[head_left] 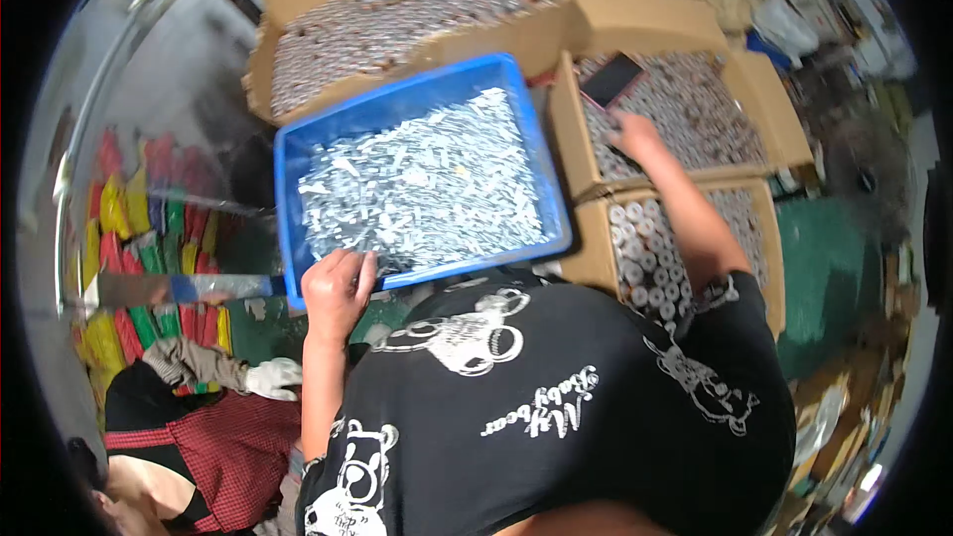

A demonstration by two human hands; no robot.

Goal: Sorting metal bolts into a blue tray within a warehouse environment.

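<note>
Wears a black bear-print shirt [596,362]. Faces a blue tub [417,97] and, at right, an open carton [571,127]. Curls the left hand [335,290] at the tub's near rim and holds the right hand [637,136] in the carton, fingers bent; cannot tell whether gripping anything with either. Has a dark phone [612,80] beside the right hand and pale strips [427,189] heaped in the tub.

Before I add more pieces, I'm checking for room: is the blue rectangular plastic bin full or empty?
The bin is partly full: small silvery-white strips spread across it, with bare blue wall showing above them at the back.
</note>
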